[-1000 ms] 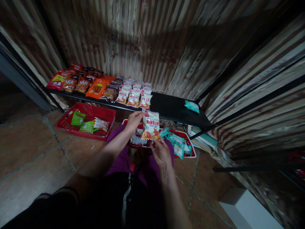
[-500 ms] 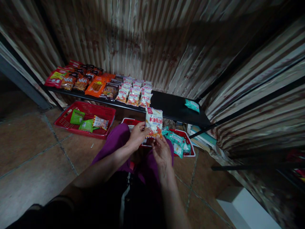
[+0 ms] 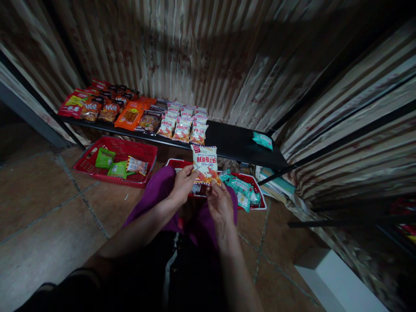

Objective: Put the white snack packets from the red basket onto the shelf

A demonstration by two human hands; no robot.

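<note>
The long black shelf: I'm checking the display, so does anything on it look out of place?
One teal plastic packet lies alone near the right end of the shelf, apart from the close-set white-and-orange snack bags. No spill shows.

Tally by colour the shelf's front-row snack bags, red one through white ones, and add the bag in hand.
Red bag: 1
Black-topped bags: 2
Orange bag: 1
Dark brown bag: 1
White bags in the row: 3
Held white bag, in the left hand and right hand: 1
Total: 9

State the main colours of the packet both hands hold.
The packet is creamy white with red lettering; head view.
</note>
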